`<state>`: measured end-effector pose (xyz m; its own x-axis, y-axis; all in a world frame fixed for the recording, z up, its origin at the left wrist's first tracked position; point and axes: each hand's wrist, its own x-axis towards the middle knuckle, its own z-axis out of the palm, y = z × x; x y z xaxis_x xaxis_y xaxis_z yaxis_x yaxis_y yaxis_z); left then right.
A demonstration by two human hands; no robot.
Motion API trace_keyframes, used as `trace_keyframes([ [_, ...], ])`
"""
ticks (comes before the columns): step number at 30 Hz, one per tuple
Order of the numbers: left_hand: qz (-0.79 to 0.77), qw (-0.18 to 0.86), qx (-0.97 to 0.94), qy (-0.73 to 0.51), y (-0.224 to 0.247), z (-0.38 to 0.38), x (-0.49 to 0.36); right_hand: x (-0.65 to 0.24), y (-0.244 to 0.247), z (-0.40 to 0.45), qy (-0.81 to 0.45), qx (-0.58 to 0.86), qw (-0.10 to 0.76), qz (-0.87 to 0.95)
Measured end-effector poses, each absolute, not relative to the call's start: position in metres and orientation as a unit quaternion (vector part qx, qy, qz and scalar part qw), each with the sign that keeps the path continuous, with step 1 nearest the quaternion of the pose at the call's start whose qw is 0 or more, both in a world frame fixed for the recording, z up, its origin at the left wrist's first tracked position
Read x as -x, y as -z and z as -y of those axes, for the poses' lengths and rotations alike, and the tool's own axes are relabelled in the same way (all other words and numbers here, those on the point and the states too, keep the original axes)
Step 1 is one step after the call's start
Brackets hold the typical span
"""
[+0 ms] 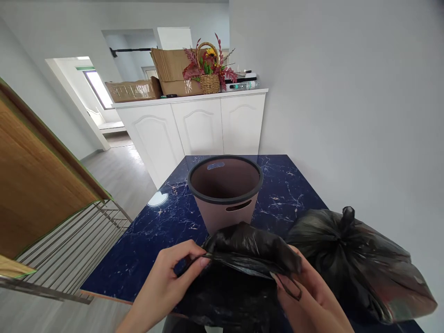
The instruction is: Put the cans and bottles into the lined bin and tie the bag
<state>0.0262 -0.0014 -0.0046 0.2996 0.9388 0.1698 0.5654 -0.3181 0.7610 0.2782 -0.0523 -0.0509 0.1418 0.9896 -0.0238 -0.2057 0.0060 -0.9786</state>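
Pinching the edge of a loose black bag (pixel 251 243), I have both hands close together at the near side of the dark blue tabletop (pixel 149 245). My left hand (pixel 169 277) has its grip closed, thumb against forefinger, on one end of the bag's mouth; my right hand (pixel 308 291) has its grip closed on the other end, a thin black loop beside the thumb. The bag hides the foot of the brown bin (pixel 211 215), which stands upright just beyond. To the right, a full knotted bag (pixel 326 259) crowds that hand; I cannot tell whether they touch. A wire rack (pixel 81 249) flanks the left edge, and a white cabinet (pixel 202 127) bearing cardboard boxes (pixel 135 91) and a flower basket (pixel 209 84) closes off the far end.
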Motion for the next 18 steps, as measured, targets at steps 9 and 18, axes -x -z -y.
trace_keyframes([
  [9, -0.594, 0.385, -0.530, -0.467, 0.007, 0.006, 0.012, -0.252, 0.082, 0.053, -0.345, 0.604, 0.468, 0.545],
  [18, -0.592, 0.367, -0.447, -0.561, -0.001, 0.019, 0.037, -0.209, 0.042, 0.079, -0.073, 0.535, 0.528, 0.655],
])
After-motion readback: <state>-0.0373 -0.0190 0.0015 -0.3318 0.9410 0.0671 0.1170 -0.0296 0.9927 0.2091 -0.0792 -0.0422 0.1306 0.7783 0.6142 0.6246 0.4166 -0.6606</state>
